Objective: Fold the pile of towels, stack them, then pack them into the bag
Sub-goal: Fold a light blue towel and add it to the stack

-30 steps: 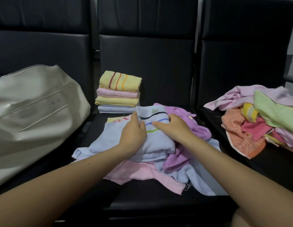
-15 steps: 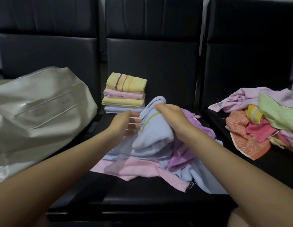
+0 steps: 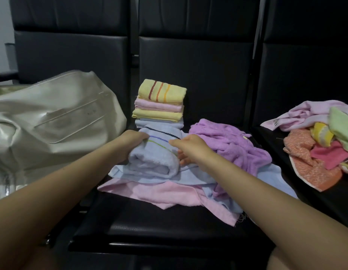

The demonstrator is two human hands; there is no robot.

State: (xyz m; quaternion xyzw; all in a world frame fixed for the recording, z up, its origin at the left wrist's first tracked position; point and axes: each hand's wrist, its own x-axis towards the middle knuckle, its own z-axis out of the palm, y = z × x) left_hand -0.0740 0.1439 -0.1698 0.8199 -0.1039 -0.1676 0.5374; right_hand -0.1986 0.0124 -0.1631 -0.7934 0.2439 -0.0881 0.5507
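Note:
A folded light-blue towel (image 3: 155,152) with dark, blue and green stripes lies on the middle seat. My left hand (image 3: 133,141) grips its left side and my right hand (image 3: 190,151) grips its right side, fingers curled under the fold. It rests on loose blue, pink (image 3: 169,193) and purple towels (image 3: 231,147). Behind it stands a stack of folded towels (image 3: 159,103), a striped yellow one on top. A beige bag (image 3: 52,121) lies on the left seat.
A heap of unfolded towels (image 3: 321,145) in pink, orange, green and yellow covers the right seat. Black seat backs (image 3: 194,55) rise right behind the stack. The middle seat's front edge (image 3: 149,230) is bare black leather.
The blue striped towel went from flat to lifted mid-fold to a compact bundle held between both hands. The view has tilted down and drawn closer to the seat.

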